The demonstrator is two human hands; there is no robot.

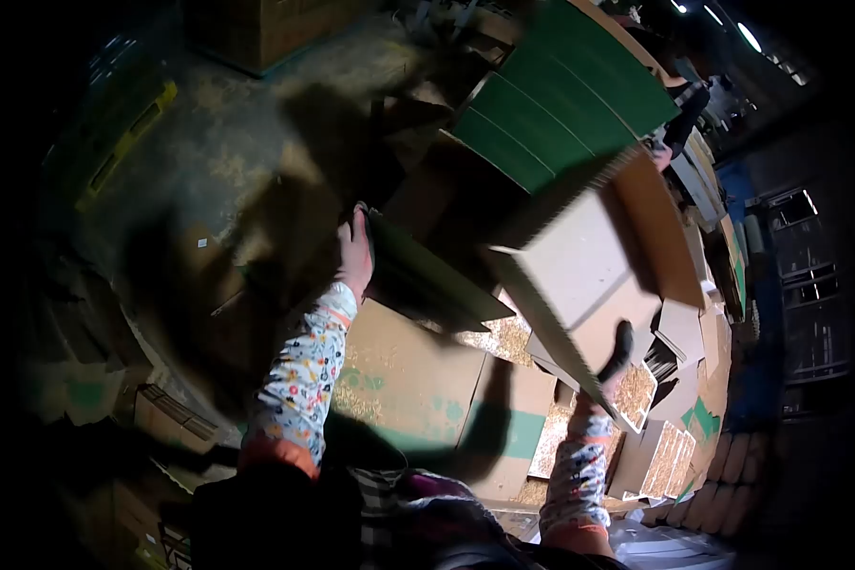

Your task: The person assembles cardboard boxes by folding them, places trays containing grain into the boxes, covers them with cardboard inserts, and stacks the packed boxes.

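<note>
My left hand (356, 258), in a floral sleeve, grips the upper left edge of a dark green cardboard flap (427, 274). My right hand (619, 364), with a dark covering on its raised thumb, holds the near side wall of an open, shallow cardboard box (581, 249). That box is tilted, its pale inside facing me; part of my right hand is hidden behind its wall. Below both hands stands a larger brown carton (408, 375) with a green band. Shredded packing-like bits (503, 340) show between the flap and the box.
A large green cardboard sheet (570, 95) stands beyond the box. A co-worker's hand (662, 155) is at its right edge. White-edged trays or panels (660, 461) with tan bits lie at right. A yellow-edged pallet (128, 142) and a carton (256, 33) are on the concrete floor.
</note>
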